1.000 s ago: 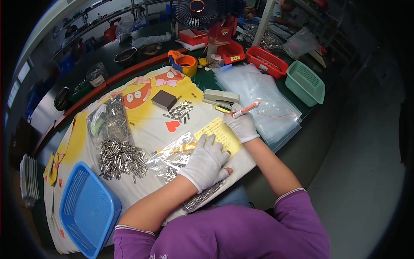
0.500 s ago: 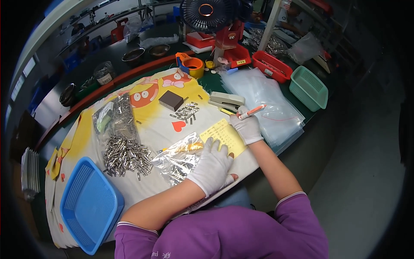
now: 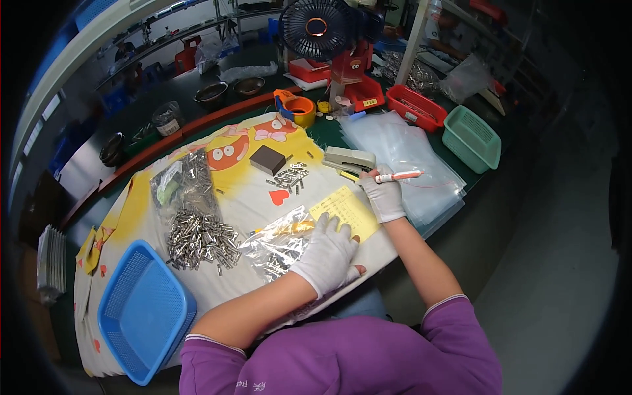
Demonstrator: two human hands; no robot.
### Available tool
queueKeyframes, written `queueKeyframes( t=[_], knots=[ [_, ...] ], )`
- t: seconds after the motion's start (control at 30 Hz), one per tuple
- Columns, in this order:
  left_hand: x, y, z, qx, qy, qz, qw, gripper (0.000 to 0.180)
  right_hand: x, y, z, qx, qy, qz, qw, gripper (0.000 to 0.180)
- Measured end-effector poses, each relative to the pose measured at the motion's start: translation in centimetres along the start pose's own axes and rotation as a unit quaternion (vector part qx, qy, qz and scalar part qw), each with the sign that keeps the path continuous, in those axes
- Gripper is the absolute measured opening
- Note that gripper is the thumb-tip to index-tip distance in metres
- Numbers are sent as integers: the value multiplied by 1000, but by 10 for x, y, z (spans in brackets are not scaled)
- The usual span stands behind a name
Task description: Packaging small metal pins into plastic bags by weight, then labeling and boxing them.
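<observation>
Nearest: left hand (image 3: 327, 255), gloved, pressed flat with fingers spread on a clear bag of metal parts (image 3: 280, 242) on the desk (image 3: 250, 197). Just beyond, yellow slip (image 3: 345, 209) beside it. Right hand (image 3: 384, 196) grasps an orange-capped marker (image 3: 398, 176) at the slip's far edge. Judgement: keep slip pinned flat, write steadily. Farther: stapler (image 3: 349, 158), fan (image 3: 316, 26).

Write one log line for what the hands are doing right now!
left hand: flat on clear bag of metal parts | right hand: holds orange marker by yellow slip | stapler beyond
</observation>
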State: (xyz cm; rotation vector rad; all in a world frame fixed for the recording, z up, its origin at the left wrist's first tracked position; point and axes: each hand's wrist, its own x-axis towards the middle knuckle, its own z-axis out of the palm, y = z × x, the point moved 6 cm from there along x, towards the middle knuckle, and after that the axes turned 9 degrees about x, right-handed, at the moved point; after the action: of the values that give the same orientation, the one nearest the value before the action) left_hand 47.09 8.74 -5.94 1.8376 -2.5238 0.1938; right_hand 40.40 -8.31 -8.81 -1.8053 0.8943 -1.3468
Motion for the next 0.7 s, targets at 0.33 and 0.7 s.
queueKeyframes(
  t=[0.33,0.7],
  knots=[
    [-24,-8,-26,2,20,-14,1000,56,-1,-38,-22,83,51,-187,978,15],
    [-175,-31,-67,-85,203,-126,967,40,-22,-103,-5,-101,-223,-130,961,18]
  ],
)
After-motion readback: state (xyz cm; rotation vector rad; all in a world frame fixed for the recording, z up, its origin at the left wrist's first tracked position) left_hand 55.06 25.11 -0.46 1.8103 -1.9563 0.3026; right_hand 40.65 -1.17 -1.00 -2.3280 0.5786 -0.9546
